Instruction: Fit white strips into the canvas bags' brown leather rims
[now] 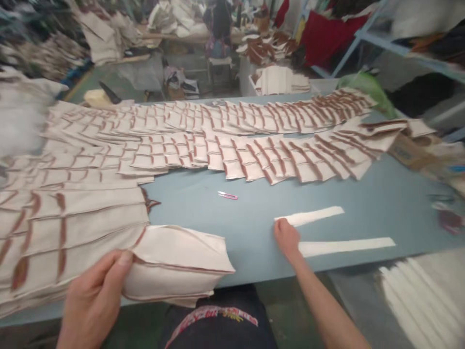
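My left hand (95, 295) grips the near edge of a thick stack of cream fabric pieces with brown trim (178, 264) at the table's front edge, thumb on top. My right hand (286, 237) rests on the blue table (225, 218), fingers curled down at the left ends of two long white fabric strips: the upper strip (312, 216) and the lower strip (345, 246). Whether the fingers pinch a strip is not clear.
Rows of overlapping cream pieces with brown trim (232, 145) cover the far and left parts of the table. A small pink cutter (228, 196) lies mid-table. White strips (428, 291) are piled lower right. A person (220, 24) stands far back among fabric heaps and shelves.
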Demonstrator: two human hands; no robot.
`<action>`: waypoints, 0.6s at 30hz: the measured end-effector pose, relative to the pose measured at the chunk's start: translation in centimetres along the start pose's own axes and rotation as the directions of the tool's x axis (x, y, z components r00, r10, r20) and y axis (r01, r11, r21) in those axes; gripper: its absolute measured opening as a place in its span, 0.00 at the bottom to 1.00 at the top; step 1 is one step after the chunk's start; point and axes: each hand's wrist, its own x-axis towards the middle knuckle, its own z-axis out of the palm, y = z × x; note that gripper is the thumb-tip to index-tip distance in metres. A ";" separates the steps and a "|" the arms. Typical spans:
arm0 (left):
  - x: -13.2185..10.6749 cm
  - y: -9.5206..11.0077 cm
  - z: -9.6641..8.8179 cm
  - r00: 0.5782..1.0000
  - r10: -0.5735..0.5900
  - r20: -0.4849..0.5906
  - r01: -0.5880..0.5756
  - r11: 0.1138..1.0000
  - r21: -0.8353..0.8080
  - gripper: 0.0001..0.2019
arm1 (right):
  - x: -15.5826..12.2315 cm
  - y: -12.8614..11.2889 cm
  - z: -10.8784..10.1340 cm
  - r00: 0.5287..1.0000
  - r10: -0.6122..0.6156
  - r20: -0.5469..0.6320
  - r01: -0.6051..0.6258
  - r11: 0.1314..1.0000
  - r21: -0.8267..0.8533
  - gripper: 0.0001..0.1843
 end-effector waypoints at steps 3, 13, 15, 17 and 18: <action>0.6 0.0 -0.2 0.995 -0.097 0.028 0.100 0.983 -0.151 0.21 | 0.2 0.4 0.4 1.000 -0.009 -0.017 0.009 1.000 -0.006 0.17; 0.8 -0.6 -1.7 0.969 0.229 0.095 -0.199 0.945 -0.258 0.19 | -3.2 -0.1 -4.0 0.995 -0.060 -0.081 0.058 0.998 -0.027 0.19; 0.7 -0.8 -2.4 0.940 0.323 0.110 -0.289 0.925 -0.248 0.17 | -4.3 -0.4 -5.6 0.993 -0.064 -0.099 0.063 0.998 -0.021 0.20; 0.6 -0.7 -3.0 0.923 0.368 0.118 -0.333 0.912 -0.239 0.17 | -5.4 -1.4 -7.1 0.990 -0.089 -0.108 0.089 0.996 -0.004 0.18; 0.4 -0.6 -3.2 0.914 0.384 0.126 -0.347 0.906 -0.243 0.17 | -6.1 -2.2 -7.9 0.987 -0.110 -0.116 0.113 0.994 0.014 0.18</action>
